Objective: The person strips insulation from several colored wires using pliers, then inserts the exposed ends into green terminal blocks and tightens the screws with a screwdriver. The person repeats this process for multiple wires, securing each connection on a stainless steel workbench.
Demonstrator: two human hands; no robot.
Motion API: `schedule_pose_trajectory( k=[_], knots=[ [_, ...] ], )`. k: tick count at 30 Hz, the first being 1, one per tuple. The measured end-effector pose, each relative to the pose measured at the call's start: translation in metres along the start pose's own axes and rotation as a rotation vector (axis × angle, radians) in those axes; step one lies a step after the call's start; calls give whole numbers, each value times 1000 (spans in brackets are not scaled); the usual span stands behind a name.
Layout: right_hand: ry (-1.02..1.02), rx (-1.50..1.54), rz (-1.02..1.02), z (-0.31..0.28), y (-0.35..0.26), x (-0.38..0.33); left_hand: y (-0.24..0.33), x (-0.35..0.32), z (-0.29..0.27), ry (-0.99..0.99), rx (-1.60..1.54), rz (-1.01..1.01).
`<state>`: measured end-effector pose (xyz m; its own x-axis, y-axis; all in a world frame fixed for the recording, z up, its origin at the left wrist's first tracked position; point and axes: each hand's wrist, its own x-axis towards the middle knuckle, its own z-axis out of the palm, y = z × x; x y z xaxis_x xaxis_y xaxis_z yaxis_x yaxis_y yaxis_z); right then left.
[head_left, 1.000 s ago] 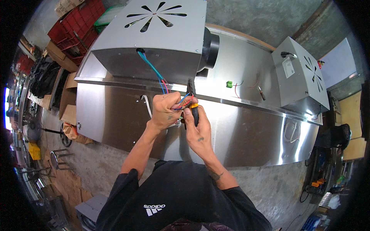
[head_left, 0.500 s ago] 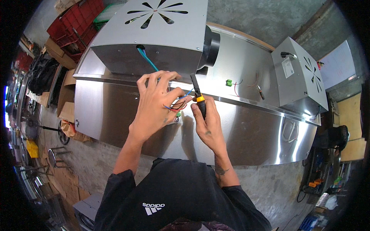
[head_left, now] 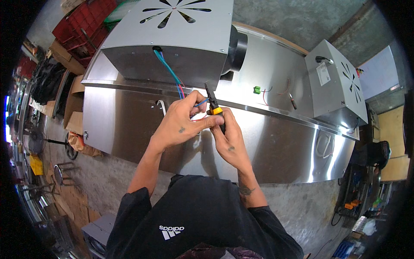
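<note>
Green, blue and red wires [head_left: 169, 73] run out of a hole in the front of a large grey metal box [head_left: 142, 64] and down into my left hand [head_left: 177, 123]. Its fingers are closed on the wires, and a blue one stretches from them to the pliers. Black pliers with a yellow band [head_left: 212, 98] are gripped in my right hand [head_left: 232, 138], jaws pointing up and away. The left thumb reaches across to the pliers' handle. Whether the jaws bite on the blue wire is too small to tell.
Beneath is a long stainless steel surface [head_left: 120, 116]. On it, to the right, lie a green connector [head_left: 257, 90] with short wires and a small screwdriver [head_left: 293, 102]. A smaller grey box [head_left: 332, 93] stands at the far right. A black round duct [head_left: 238, 52] juts from the large box.
My left hand has turned and lowered, its thumb now at the pliers. The right hand has shifted slightly left with the pliers, which lean more to the left. More of the wires shows.
</note>
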<state>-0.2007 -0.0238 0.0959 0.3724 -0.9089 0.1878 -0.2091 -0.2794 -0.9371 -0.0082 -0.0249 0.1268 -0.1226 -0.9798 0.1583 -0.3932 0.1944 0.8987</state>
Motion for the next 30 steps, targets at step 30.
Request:
schedule_pose_trajectory(
  k=[30],
  knots=[
    [296, 235, 232, -5, 25, 2, -28, 8, 19, 268, -150, -220]
  ],
)
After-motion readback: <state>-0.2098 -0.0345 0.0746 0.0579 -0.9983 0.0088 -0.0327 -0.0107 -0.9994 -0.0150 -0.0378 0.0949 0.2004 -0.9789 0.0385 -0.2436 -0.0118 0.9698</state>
